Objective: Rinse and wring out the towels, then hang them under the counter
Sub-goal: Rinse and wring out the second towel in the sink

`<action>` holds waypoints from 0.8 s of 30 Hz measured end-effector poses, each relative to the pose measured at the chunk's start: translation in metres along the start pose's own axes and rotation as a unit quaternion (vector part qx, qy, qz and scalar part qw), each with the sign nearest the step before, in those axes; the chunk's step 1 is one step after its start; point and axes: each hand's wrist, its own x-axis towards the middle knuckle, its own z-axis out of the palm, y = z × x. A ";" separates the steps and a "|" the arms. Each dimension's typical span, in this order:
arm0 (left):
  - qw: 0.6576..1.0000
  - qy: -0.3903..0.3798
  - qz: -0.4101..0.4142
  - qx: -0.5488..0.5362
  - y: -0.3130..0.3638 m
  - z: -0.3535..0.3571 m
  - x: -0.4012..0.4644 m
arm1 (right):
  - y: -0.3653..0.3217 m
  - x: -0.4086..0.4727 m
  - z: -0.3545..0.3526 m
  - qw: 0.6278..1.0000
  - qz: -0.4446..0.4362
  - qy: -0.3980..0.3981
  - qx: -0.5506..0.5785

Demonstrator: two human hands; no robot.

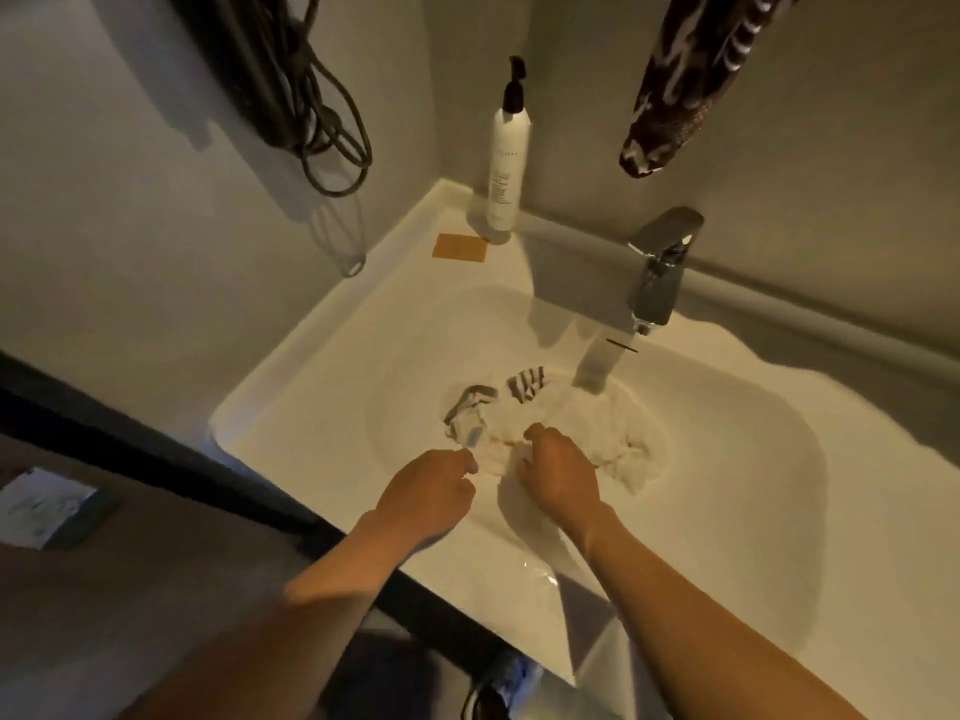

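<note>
In sink [322, 366] basin, just in front of faucet [662, 272] – towels [550, 418] bunched, wet, under spout. Right hand [558, 472] grip pressed into white cloth, holding fold; left hand [428, 491] grip narrow, pinching striped edge. Risks: cloth heap near drain may block it – basin could fill; lifting unwrung towels would drip over worktop edge onto floor.
</note>
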 end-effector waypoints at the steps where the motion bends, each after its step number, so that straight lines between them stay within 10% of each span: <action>1: 1.000 0.001 -0.004 -0.003 -0.007 -0.001 0.008 | -0.007 0.020 0.015 1.000 -0.019 0.002 -0.015; 7: 0.992 -0.001 -0.063 -0.112 -0.038 -0.013 0.052 | -0.035 0.064 0.077 0.995 0.005 -0.017 -0.095; 11: 0.977 0.036 -0.101 -0.183 -0.045 -0.024 0.072 | -0.035 0.044 0.053 0.993 0.069 0.004 0.092; 15: 0.885 -0.040 -0.210 -0.414 -0.031 -0.038 0.084 | -0.052 0.029 -0.019 0.886 0.215 0.057 0.407; 24: 0.630 -0.238 -0.224 -0.705 0.036 -0.049 0.077 | -0.072 -0.009 -0.139 0.719 0.169 -0.008 0.674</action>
